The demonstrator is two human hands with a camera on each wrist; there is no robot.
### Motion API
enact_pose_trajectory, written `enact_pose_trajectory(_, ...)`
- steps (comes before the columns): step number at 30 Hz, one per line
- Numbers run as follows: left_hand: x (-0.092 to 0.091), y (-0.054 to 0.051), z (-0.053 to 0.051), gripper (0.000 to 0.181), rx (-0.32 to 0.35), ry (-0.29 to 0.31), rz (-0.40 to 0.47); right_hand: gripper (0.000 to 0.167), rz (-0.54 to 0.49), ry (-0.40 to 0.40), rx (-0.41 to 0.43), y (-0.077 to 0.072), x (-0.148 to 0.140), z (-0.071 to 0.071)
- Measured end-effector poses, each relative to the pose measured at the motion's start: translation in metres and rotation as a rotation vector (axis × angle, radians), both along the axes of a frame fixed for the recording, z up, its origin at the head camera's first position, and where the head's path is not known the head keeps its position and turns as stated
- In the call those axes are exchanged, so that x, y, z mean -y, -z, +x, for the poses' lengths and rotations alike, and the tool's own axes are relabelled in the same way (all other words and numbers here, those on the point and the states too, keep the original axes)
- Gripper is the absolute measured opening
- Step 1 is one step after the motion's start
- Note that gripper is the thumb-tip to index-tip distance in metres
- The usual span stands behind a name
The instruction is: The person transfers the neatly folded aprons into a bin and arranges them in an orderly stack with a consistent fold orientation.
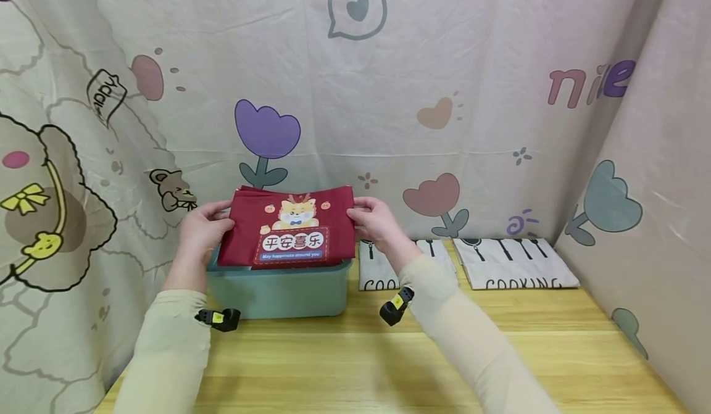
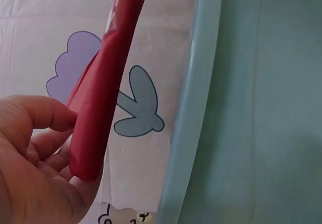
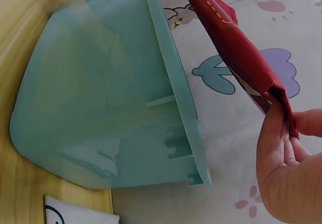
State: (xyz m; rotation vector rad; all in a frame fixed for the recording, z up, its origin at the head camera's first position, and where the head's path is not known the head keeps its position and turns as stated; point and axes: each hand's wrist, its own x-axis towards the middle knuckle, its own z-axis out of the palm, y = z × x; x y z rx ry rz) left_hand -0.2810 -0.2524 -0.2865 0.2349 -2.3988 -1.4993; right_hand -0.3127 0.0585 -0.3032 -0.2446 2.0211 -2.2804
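A folded dark red cloth (image 1: 291, 229) with a cartoon animal and printed lettering is held up above a teal bin (image 1: 278, 293). My left hand (image 1: 202, 229) pinches its left edge and my right hand (image 1: 378, 219) pinches its right edge. In the left wrist view, thumb and fingers of the left hand (image 2: 45, 158) grip the folded red layers (image 2: 98, 113), beside the bin's rim (image 2: 186, 113). The right wrist view shows the right hand (image 3: 292, 163) pinching the end of the red cloth (image 3: 241, 53), apart from the bin's rim (image 3: 176, 78).
Two folded white cloths with black print, one (image 1: 383, 266) just right of the bin and another (image 1: 516, 264) farther right, lie on the wooden table (image 1: 355, 364). A patterned curtain (image 1: 361, 93) hangs behind and along both sides.
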Motion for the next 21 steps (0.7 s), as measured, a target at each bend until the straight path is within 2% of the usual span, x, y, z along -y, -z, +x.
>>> enact_pose_trajectory(8,0.007,-0.001,-0.005,0.051,-0.009,-0.052,-0.006,0.036,0.039,0.015,-0.02,0.0,0.011,-0.007)
enact_pose_trajectory(13,0.008,-0.002,-0.006,0.051,0.01,-0.074,-0.019,0.035,0.099,0.047,-0.035,0.0,0.018,-0.008)
enact_pose_trajectory(21,0.009,0.0,-0.008,0.05,0.039,-0.102,-0.04,0.031,0.101,0.062,-0.035,0.005,0.026,-0.013)
